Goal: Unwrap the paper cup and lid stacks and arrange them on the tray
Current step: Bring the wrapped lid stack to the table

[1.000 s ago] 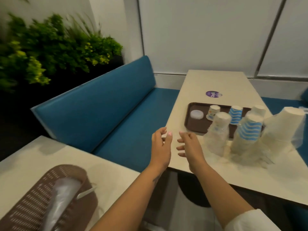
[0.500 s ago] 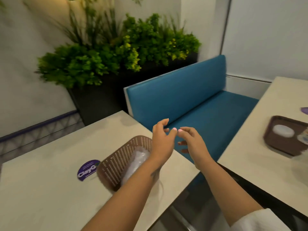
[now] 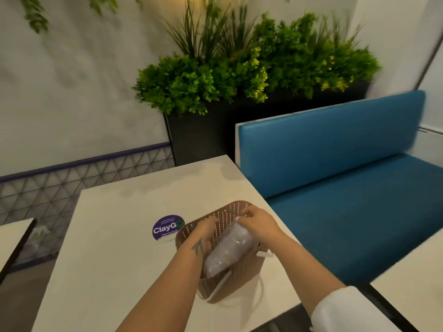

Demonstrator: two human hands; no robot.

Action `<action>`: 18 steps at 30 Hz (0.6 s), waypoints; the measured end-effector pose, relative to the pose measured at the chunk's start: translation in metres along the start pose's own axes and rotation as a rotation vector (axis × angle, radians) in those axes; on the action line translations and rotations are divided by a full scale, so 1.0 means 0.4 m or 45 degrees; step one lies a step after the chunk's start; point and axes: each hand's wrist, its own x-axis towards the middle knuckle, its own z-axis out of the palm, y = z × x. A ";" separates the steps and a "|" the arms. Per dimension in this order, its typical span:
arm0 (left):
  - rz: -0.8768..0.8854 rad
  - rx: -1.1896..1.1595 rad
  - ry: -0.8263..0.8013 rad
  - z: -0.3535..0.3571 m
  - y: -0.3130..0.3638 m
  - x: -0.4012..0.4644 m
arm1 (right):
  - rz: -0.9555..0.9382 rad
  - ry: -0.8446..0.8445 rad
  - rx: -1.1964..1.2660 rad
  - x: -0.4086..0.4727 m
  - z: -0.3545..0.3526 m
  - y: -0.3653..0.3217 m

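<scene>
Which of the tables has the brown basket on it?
The middle table, the one with the purple sticker; the basket stands near its right edge. The other two show only bare corners.

One brown basket (image 3: 230, 279), one plastic-wrapped stack (image 3: 227, 250), one purple sticker (image 3: 167, 227), one blue bench (image 3: 347, 188) and two hands are seen.

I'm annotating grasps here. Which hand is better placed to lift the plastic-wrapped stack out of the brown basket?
Right, probably. The right hand rests on the upper end of the wrapped stack, which leans out of the basket. The left hand reaches down inside beside it, its fingers hidden.
</scene>
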 end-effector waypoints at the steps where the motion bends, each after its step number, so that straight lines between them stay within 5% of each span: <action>1: -0.026 -0.026 0.006 0.001 0.000 0.005 | 0.002 -0.022 -0.055 0.014 0.005 0.003; 10: -0.274 -0.473 0.150 -0.001 -0.072 0.156 | 0.194 -0.293 -0.360 0.132 0.049 0.017; 18: -0.341 -0.481 0.151 -0.008 -0.133 0.251 | 0.284 -0.533 -0.453 0.190 0.103 0.036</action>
